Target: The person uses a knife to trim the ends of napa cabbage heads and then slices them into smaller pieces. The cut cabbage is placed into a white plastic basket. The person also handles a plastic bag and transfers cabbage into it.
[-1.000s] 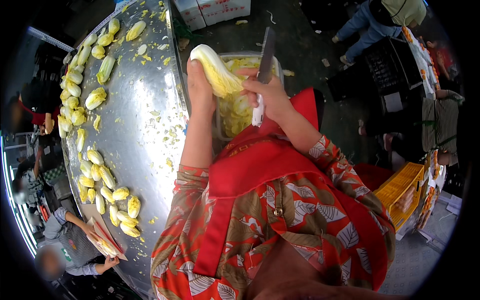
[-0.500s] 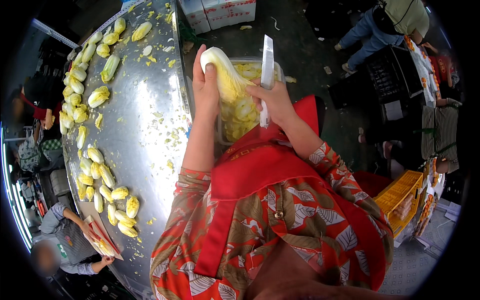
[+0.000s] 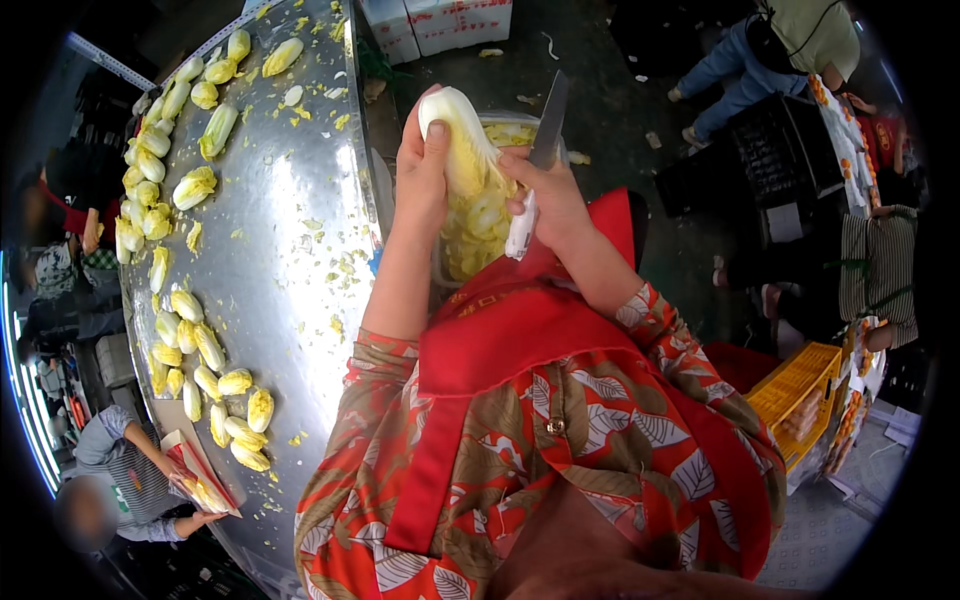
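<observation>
My left hand [image 3: 424, 160] is wrapped round a napa cabbage [image 3: 463, 135], its white base up and its yellow leaves toward my right hand. In my right hand [image 3: 548, 195] is a knife [image 3: 549, 125] with a white-wrapped handle, its blade pointing up and away from me. The right thumb and fingers also touch the cabbage's leafy side. Below both hands stands a clear plastic bin [image 3: 437, 262] with loose yellow leaves [image 3: 480, 235] in it, partly hidden by my hands and the cabbage.
At my left runs a metal table [image 3: 300, 240] strewn with leaf scraps. Several cabbages [image 3: 190, 325] lie along its far side, where a person [image 3: 130, 470] handles a tray. White boxes [image 3: 455, 28] stand ahead. A yellow crate [image 3: 800, 400] and other people are at right.
The cabbage has turned more upright and shifted slightly right with my left hand. The knife has tilted, its tip swinging to the right.
</observation>
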`<state>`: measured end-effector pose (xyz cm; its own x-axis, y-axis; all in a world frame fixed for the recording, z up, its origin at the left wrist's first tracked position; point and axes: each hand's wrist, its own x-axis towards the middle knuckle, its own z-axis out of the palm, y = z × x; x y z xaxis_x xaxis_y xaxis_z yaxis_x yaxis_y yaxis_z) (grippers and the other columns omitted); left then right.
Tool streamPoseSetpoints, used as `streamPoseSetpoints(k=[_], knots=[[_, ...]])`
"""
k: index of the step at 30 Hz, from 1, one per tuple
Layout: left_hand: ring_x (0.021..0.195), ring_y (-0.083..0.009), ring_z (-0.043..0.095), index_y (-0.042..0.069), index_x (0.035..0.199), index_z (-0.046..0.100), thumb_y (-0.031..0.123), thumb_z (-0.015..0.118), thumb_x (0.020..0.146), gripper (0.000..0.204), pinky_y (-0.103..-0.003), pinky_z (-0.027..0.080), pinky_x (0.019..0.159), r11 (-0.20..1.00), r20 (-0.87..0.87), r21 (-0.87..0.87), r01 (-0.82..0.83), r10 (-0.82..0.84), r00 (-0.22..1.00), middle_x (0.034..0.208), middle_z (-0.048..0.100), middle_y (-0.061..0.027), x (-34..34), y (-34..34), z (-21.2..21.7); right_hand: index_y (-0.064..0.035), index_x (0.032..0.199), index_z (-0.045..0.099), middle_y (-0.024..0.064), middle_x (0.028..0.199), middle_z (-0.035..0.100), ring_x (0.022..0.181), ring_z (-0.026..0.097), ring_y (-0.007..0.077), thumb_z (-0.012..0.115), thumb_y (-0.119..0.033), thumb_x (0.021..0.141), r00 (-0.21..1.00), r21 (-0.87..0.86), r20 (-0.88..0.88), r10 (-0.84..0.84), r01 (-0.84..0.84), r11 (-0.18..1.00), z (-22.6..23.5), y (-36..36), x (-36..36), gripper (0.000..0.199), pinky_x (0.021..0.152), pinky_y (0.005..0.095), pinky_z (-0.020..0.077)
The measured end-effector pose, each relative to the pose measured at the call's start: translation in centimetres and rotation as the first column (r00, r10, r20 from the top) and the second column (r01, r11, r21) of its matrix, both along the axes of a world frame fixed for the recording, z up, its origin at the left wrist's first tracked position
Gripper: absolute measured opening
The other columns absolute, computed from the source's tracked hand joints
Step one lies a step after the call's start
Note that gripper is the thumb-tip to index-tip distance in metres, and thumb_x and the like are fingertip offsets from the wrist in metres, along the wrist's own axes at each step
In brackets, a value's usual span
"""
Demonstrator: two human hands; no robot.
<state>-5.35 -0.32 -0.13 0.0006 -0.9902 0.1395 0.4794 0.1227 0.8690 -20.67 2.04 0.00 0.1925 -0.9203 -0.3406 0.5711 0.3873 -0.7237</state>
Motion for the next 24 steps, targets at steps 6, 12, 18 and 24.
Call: streamPoseSetpoints(k=[6,12,18,24], knots=[[0.105,-0.0130,0.051,0.007,0.131,0.044,0.031,0.044,0.097,0.042,-0.027,0.041,0.092,0.996,0.132,-0.008,-0.087,0.087,0.987,0.118,0.054,-0.0055,0.1,0.2,0.9,-0.0024,0.101,0.058,0.0023,0.074,0.051,0.054,0.046,0.0100,0.069,-0.009,0.078,0.969,0.107,0.204,0.136,-0.160,0.981,-1.0,-0.7,-0.8,0.026,0.043,0.0238,0.0373],[0.099,-0.0138,0.054,0.005,0.128,0.049,0.038,0.041,0.097,0.046,-0.027,0.043,0.088,0.982,0.195,-0.020,-0.190,0.190,0.962,0.113,0.057,-0.0072,0.7,-0.4,-0.6,-0.0055,0.096,0.056,0.0029,0.072,0.049,0.051,0.044,0.0106,0.067,-0.009,0.079,0.918,0.095,0.330,0.220,-0.264,0.960,-0.3,-0.9,-1.2,0.020,0.043,0.0234,0.0353],[0.095,-0.0154,0.056,0.003,0.126,0.049,0.041,0.039,0.097,0.049,-0.028,0.046,0.083,0.990,0.109,0.054,-0.131,0.125,0.986,0.111,0.058,-0.0092,1.2,-0.5,-0.8,-0.0030,0.097,0.059,0.0061,0.079,0.052,0.050,0.045,0.0106,0.068,-0.010,0.078,0.997,0.015,-0.055,0.052,-0.051,0.999,0.4,-2.3,-2.6,0.022,0.041,0.0231,0.0351],[0.072,-0.0225,0.061,0.001,0.117,0.051,0.051,0.033,0.095,0.057,-0.033,0.052,0.061,0.930,-0.143,0.366,-0.031,0.089,0.986,0.096,0.062,-0.0127,2.7,-0.9,-1.8,-0.0035,0.101,0.062,0.0066,0.089,0.057,0.055,0.051,0.0096,0.073,-0.018,0.074,0.945,-0.170,-0.326,-0.037,-0.020,0.985,-2.6,-3.8,-4.6,0.032,0.045,0.0217,0.0382]])
